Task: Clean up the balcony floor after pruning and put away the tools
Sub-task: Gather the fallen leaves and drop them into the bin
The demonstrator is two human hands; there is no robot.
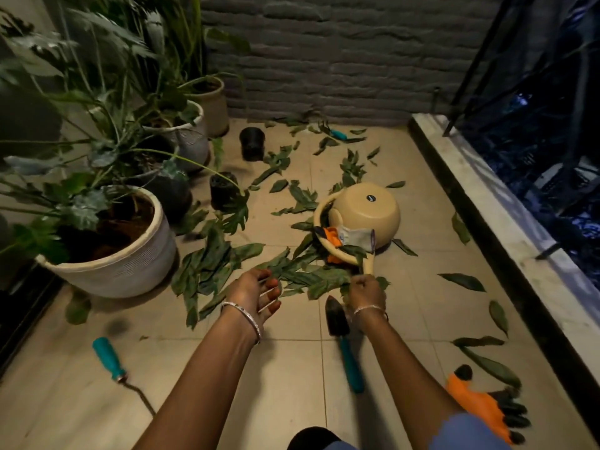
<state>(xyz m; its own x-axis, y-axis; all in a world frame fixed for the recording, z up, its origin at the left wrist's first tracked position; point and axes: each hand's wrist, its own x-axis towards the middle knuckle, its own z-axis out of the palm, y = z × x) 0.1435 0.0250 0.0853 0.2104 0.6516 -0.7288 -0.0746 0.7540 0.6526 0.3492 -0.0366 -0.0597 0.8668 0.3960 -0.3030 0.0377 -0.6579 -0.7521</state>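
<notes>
a beige tub [370, 212] lies tipped on its side on the balcony floor [285, 378], its round base turned up toward the camera and its mouth facing left. a grey and orange glove [352, 238] is draped over its rim, with a few leaves tucked in the mouth beside it; how much else is inside cannot be seen.

the right hand [367, 292] is curled tight round a bunch of cut leaves [214, 264] just at the end of the tub's looped handle; whether it also grips the handle cannot be told. the left hand [256, 293] hangs over the leaf pile with fingers spread and loose, holding nothing.

a trowel [344, 339] with a black blade and teal grip lies on the floor between the forearms. a second teal-handled tool [108, 358] lies well apart at the left, and a third [339, 134] far off near the brick wall. an orange and black glove [487, 407] lies at the lower right.

at the left, a large white pot [130, 264] holds dark soil and a leafy plant. two small black pots [251, 142] sit among the scattered leaves; their contents are too dark to tell.
</notes>
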